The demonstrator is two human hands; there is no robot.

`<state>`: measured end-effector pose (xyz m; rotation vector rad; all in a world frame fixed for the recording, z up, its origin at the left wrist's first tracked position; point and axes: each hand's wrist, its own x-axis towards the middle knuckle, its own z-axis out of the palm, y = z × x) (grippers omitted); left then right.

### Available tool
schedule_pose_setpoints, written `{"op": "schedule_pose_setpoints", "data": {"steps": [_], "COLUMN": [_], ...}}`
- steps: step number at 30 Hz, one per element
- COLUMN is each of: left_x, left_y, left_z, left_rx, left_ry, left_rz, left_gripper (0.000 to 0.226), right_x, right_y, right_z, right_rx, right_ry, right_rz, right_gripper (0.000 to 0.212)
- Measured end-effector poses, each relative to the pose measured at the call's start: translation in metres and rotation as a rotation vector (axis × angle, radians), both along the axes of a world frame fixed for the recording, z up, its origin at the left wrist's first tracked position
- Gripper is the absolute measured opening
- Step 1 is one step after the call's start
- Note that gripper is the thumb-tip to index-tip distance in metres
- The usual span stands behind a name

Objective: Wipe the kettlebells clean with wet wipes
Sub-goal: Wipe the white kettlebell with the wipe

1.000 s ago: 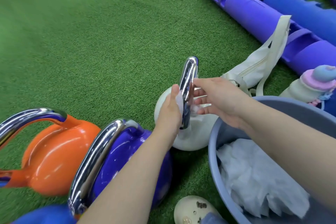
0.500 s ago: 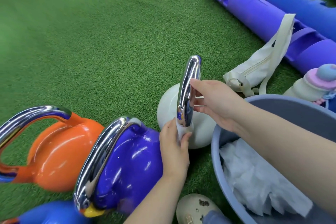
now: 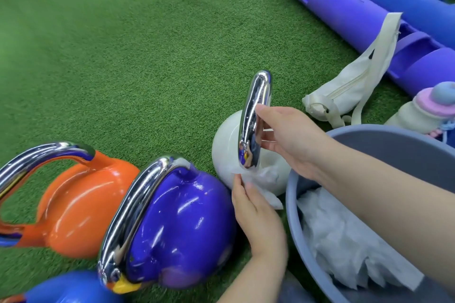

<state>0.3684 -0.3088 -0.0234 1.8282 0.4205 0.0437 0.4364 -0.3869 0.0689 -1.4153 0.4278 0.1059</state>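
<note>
The white kettlebell point(image 3: 227, 155) sits on the green turf point(image 3: 123, 56). It looks heavy and hard, with a shiny, slippery handle point(image 3: 256, 120). The right hand point(image 3: 288, 138) holds that handle to steady it. The left hand point(image 3: 256, 214) pinches a soft wet wipe point(image 3: 266, 179) low on the ball. The ball's far side is hidden.

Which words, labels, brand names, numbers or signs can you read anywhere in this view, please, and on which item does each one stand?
None: no readable text shows in the head view.
White kettlebell with chrome handle: no marking visible.
Purple kettlebell with chrome handle: only glare, and a yellow patch at the handle's base without legible characters.
Orange kettlebell: plain.
Grey plastic tub, cream fabric waist bag, purple foam tubes: no print visible.
</note>
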Motion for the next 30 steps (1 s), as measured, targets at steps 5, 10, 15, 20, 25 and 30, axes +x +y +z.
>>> {"op": "schedule_pose_setpoints", "data": {"steps": [5, 10, 15, 20, 25, 30], "left_x": [0.014, 0.041, 0.054, 0.077, 0.091, 0.069], "left_y": [0.001, 0.019, 0.031, 0.03, 0.011, 0.028], "left_z": [-0.002, -0.001, 0.013, 0.05, 0.074, 0.032], "left_rx": [0.043, 0.113, -0.153, -0.123, -0.176, -0.032], "left_ry": [-0.13, -0.281, -0.19, -0.165, -0.065, -0.283], "left_rz": [-0.054, -0.207, -0.437, -0.549, -0.682, -0.694], "left_gripper": [0.047, 0.033, 0.029, 0.018, 0.032, 0.041], "right_x": [-0.001, 0.001, 0.004, 0.005, -0.001, 0.001], "right_y": [0.004, 0.006, 0.005, -0.004, -0.014, -0.018], "right_z": [-0.005, -0.006, -0.007, -0.005, 0.0, 0.001], "right_rx": [-0.08, -0.112, -0.093, -0.192, -0.17, -0.257], "right_ry": [-0.006, -0.028, -0.05, -0.061, -0.051, 0.006], "right_rz": [-0.032, -0.048, -0.09, -0.09, 0.008, 0.073], "right_gripper": [0.027, 0.028, 0.027, 0.031, 0.031, 0.031]}}
